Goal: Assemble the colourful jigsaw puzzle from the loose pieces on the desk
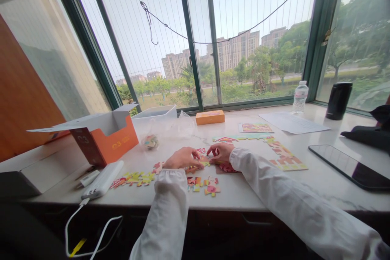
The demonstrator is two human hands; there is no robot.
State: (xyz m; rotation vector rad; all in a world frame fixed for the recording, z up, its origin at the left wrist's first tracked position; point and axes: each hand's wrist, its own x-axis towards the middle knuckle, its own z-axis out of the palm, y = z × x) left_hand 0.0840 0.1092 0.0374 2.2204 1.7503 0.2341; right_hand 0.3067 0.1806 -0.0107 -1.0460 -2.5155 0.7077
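My left hand [184, 158] rests low over the table with its fingers curled and its fingertips on a yellowish jigsaw puzzle piece [205, 161]. From the other side my right hand [222, 152] pinches at the same piece; its exact outline is partly hidden by the fingers. Reddish puzzle pieces [226, 168] show beneath my right hand. Nearer to me lie several loose pieces [212, 187], and a spread of yellow and red ones [138, 178] is left of my left hand. Beyond my right forearm is a joined puzzle border [286, 156] forming a corner.
An orange and white box [122, 138] stands at left beside a white power bank [103, 179] with a cable. At the back are a white bin [157, 113], an orange box [210, 117], a picture card [255, 127] and paper [292, 123]. A bottle [300, 96], black tumbler [339, 100] and phone [350, 166] are right.
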